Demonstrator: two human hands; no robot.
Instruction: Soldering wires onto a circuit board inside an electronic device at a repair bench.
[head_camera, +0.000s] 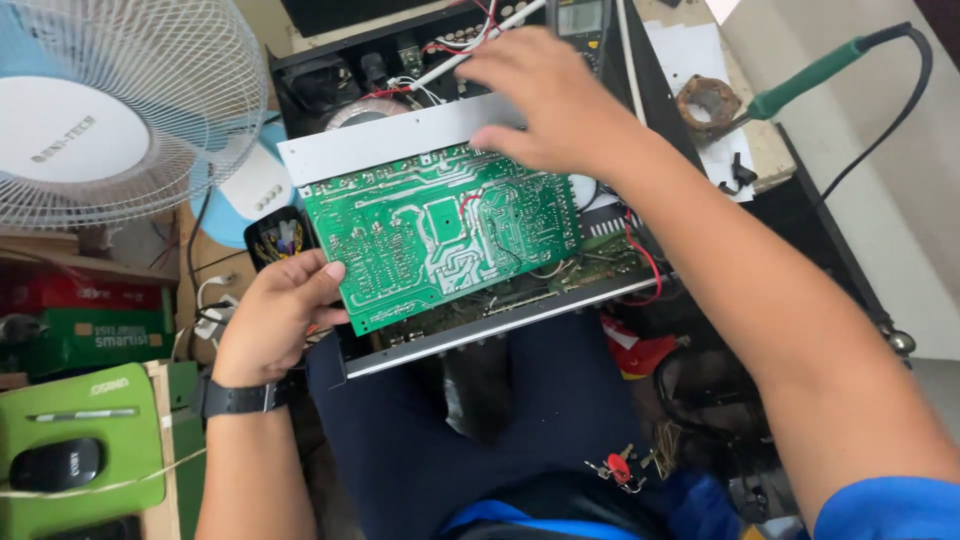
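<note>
On the circuit board (440, 235), left hand (280, 315) grips its corner, right hand (545, 100) spread flat.

A white fan (110, 110) stands left, a green-handled soldering iron (810, 75) lies right, black mouse (55, 465) on green pad (85, 440)

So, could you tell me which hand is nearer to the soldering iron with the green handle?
Right. The right hand rests on the top edge of the green circuit board, just left of the soldering iron; the left hand grips the board's lower left corner, far away.
</note>
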